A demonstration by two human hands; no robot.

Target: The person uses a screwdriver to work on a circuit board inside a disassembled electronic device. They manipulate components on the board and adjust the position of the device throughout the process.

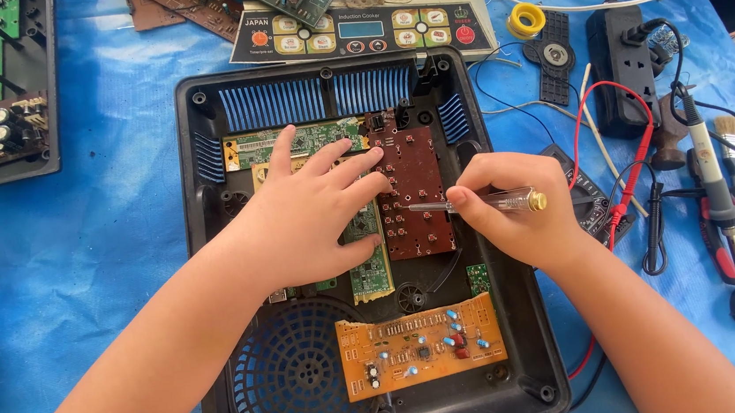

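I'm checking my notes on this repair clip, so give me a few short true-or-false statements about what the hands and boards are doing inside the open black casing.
1. The right hand holds a clear-handled screwdriver with its tip on the reddish-brown circuit board. True.
2. The left hand grips a soldering iron. False: it lies flat, fingers spread, over the green circuit boards; the soldering iron lies on the blue sheet.
3. The orange circuit board sits beside the round fan grille. True.
4. The black plastic casing stands on a bare wooden bench. False: it rests on the blue sheet.
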